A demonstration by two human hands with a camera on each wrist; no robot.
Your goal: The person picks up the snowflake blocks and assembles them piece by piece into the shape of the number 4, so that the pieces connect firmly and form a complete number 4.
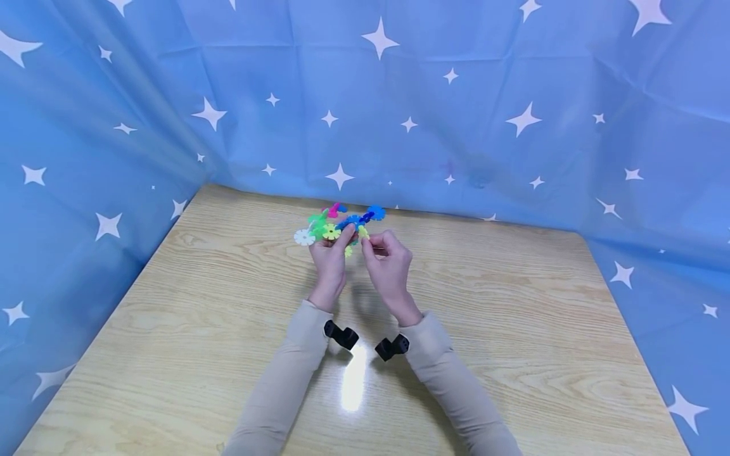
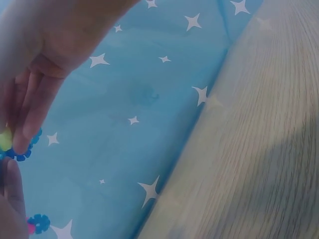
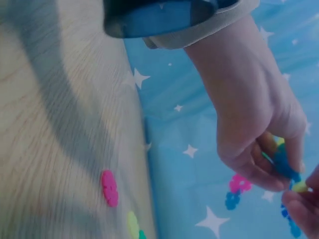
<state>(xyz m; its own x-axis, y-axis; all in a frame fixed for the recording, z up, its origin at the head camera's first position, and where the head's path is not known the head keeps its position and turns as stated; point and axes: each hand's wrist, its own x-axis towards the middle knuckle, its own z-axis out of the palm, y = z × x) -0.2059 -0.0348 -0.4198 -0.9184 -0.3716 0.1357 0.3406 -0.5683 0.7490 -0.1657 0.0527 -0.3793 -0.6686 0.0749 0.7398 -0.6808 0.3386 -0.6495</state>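
Note:
A joined cluster of plastic snowflake discs [image 1: 354, 220] in blue, green, yellow, white and pink is held above the back of the table. My left hand [image 1: 329, 261] grips the cluster, its thumb on top of the blue part. A white disc [image 1: 305, 237] and a green piece [image 1: 317, 225] stick out on the left. With thumb and forefinger, my right hand [image 1: 390, 265] pinches a yellow disc [image 1: 364, 232] at the cluster's right side. In the right wrist view, the left hand [image 3: 254, 109] curls round a blue disc [image 3: 283, 162], partly hidden by its fingers.
The wooden table [image 1: 513, 316] stretches out around both forearms. A blue curtain with white stars [image 1: 456, 114] hangs right behind its back edge and at the sides. A pink disc [image 3: 109, 188] and a yellow-green disc [image 3: 132, 225] overlap the table in the right wrist view.

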